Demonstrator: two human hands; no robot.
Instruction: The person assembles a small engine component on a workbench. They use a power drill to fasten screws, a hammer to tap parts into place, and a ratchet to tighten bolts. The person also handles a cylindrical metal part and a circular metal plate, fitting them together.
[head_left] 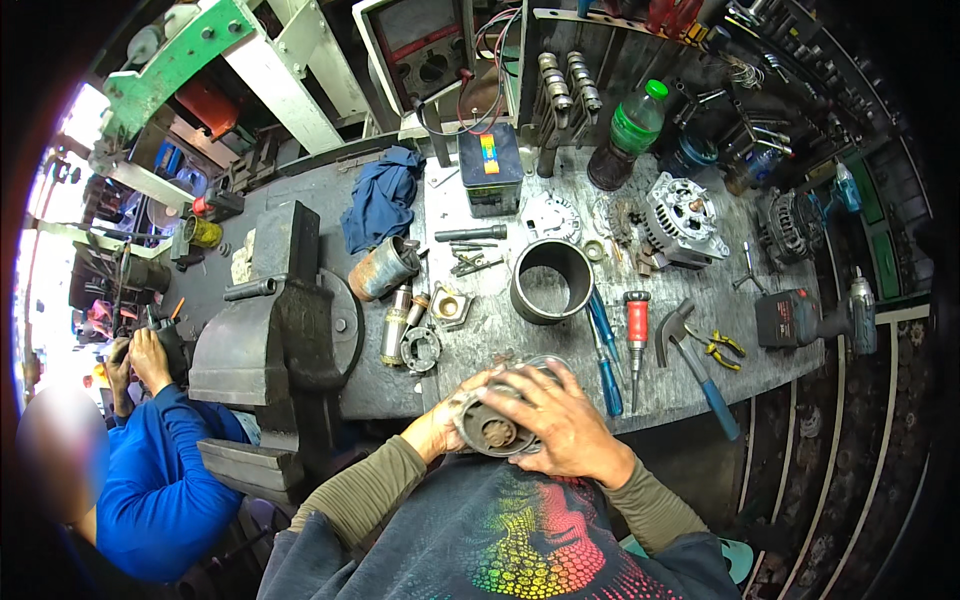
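My two hands hold a round grey metal motor part point(480, 432) just past the bench's near edge, close to my body. A small toothed gear point(497, 431) shows in its open end. My left hand point(447, 420) grips it from the left, its fingers partly hidden. Wrapped over its top and right side are the fingers of my right hand point(570, 425). Beyond them an open metal cylinder point(545, 314) stands upright on the bench. Blue-handled screwdrivers point(609, 385) and a red-handled screwdriver point(637, 320) lie to its right.
A large vise point(250, 340) stands at left, with a person in blue point(165, 480) working beyond it. Rightward lie a hammer point(712, 395), pliers point(722, 350) and a cordless drill point(800, 318). An alternator point(685, 220), a bottle point(638, 120) and a black battery point(490, 190) stand farther back.
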